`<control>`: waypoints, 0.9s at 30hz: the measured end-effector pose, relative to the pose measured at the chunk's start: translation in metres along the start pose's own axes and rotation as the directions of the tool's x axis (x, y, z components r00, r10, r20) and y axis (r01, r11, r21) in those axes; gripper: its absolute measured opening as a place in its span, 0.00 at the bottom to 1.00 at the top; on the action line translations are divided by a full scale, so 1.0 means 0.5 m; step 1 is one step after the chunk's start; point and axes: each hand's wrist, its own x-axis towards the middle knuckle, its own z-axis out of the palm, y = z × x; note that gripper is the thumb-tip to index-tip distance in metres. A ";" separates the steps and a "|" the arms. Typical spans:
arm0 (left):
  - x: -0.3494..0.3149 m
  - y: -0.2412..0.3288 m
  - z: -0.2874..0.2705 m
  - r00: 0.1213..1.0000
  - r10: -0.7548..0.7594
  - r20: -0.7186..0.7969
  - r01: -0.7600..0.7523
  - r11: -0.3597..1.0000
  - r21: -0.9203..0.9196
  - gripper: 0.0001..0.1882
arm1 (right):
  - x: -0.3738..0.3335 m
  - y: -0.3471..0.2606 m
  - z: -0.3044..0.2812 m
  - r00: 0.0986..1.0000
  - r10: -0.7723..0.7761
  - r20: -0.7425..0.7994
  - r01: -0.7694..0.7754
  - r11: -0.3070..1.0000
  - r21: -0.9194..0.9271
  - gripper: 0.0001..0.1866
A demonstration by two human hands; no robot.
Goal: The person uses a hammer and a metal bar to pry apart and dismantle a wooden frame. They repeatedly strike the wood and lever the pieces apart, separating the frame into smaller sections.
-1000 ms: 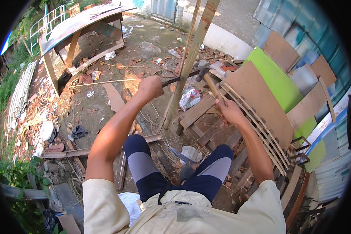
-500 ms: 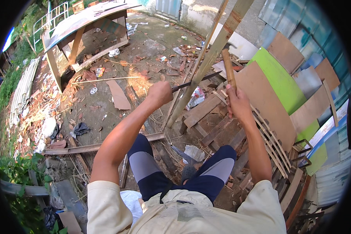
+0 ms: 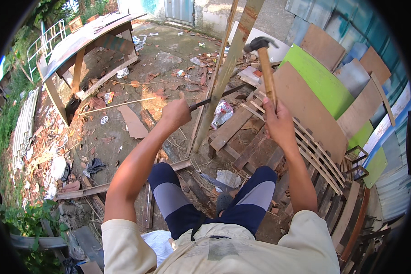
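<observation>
Your left hand (image 3: 177, 113) is clamped round the dark handle of a long knife (image 3: 235, 89); its blade crosses the leaning post (image 3: 226, 71) and shows past the right edge. I can't tell whether it bites into the wood. Your right hand (image 3: 278, 125) has its fingers wrapped round a hammer (image 3: 266, 68), head raised beyond that edge. An off-centre blow could twist the blade; a shifting post could jolt your left knuckles.

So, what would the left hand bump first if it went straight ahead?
The left hand would probably meet the thin strip or the thick post beside it; depth makes it unclear which comes first.
</observation>
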 end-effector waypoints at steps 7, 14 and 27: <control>-0.002 0.002 -0.011 1.000 -0.007 -0.015 0.007 1.000 0.005 0.15 | 0.040 0.165 0.095 0.931 0.081 0.355 0.046 0.941 -0.336 0.22; -0.004 -0.068 -0.003 0.999 -0.042 0.031 0.041 0.999 0.030 0.15 | 0.031 -0.037 0.038 0.996 -0.085 0.041 0.078 0.985 0.155 0.23; -0.020 -0.081 -0.021 0.991 -0.123 0.053 0.120 0.991 0.055 0.14 | 0.027 0.013 0.067 0.997 -0.016 0.080 0.003 0.988 0.153 0.21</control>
